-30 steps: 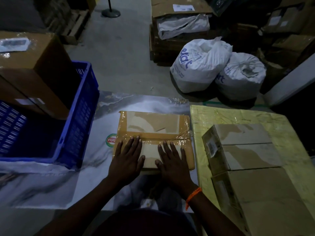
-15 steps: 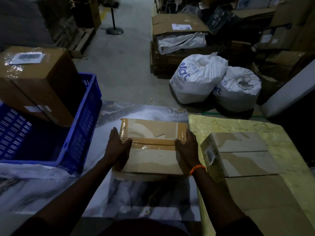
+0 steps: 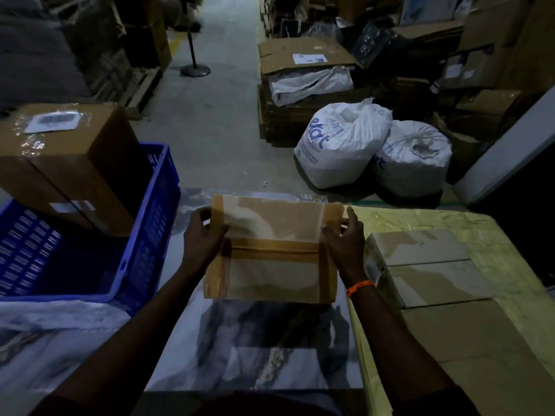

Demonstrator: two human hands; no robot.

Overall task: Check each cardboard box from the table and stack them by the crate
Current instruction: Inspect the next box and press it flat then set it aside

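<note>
Two hands hold one flat box point(image 3: 270, 250) between them over the marbled worktop point(image 3: 264, 340). It sits right of the blue crate point(image 3: 144, 235) and left of two more boxes point(image 3: 432, 265) on the yellow sheet point(image 3: 435, 217). My left hand point(image 3: 204, 238) grips the box's left edge, with the thumb on the top face and the rest wrapped round the side. My right hand point(image 3: 345, 244) grips the right edge the same way, its fingers point(image 3: 353, 223) hooked at the far corner. Judging by the shadow under the near edge, the box seems to be raised off the worktop. I cannot tell whether any corner touches down.

I see three risks from here:
- **Slipping:** The box is wrapped in glossy tape point(image 3: 270, 253) and I hold it only by the edges, so it could slip if I turn it quickly to check the underside.
- **Catching the crate:** To reach the stacking spot I have to swing left, where the crate's near-right corner stands close. A low carry could catch the rim.
- **Knocking the carton:** The big carton point(image 3: 69, 163) leaning in the crate looks tilted, so a knock might shift it.

The light is dim, so I could easily miss a dent or a torn seam.
</note>
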